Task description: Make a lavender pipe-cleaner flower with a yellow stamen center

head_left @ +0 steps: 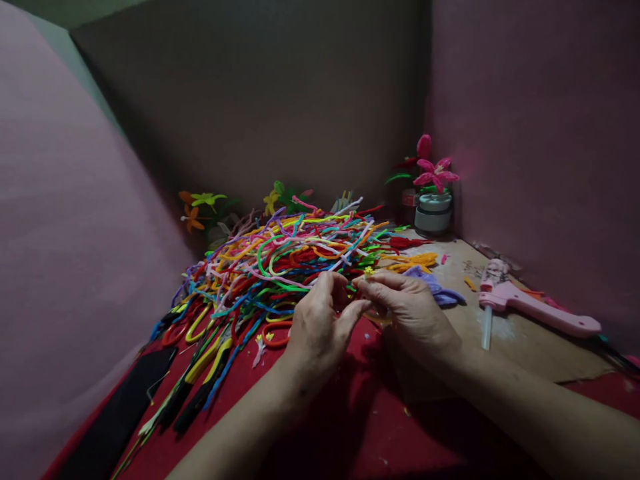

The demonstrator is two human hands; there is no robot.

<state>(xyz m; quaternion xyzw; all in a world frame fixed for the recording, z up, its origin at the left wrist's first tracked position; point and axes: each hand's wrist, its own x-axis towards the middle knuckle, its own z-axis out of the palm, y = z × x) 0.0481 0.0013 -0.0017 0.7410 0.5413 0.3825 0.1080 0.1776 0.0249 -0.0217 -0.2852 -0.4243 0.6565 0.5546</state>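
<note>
In the middle of the view, my right hand [407, 307] pinches a small bunch of yellow-tipped flower stamens [369, 271] between thumb and fingertips. Close beside it is my left hand [320, 317], its fingers curled and its thumb reaching toward the right fingertips; what it grips is hidden. Behind both hands rises a tangled heap of colourful pipe cleaners [285, 250]. A similar stamen bunch with a pale stem [259, 350] lies on the red cloth, left of my left hand. Purple fuzzy petals [437, 287] rest just beyond my right hand.
A pink glue gun [540, 307] lies on a cardboard sheet [530, 353] at right. Pliers with yellow and black handles [203, 367] and a black phone-like slab [120, 413] are at left. A pink pipe-cleaner flower [436, 175] stands in a grey pot [433, 215] behind.
</note>
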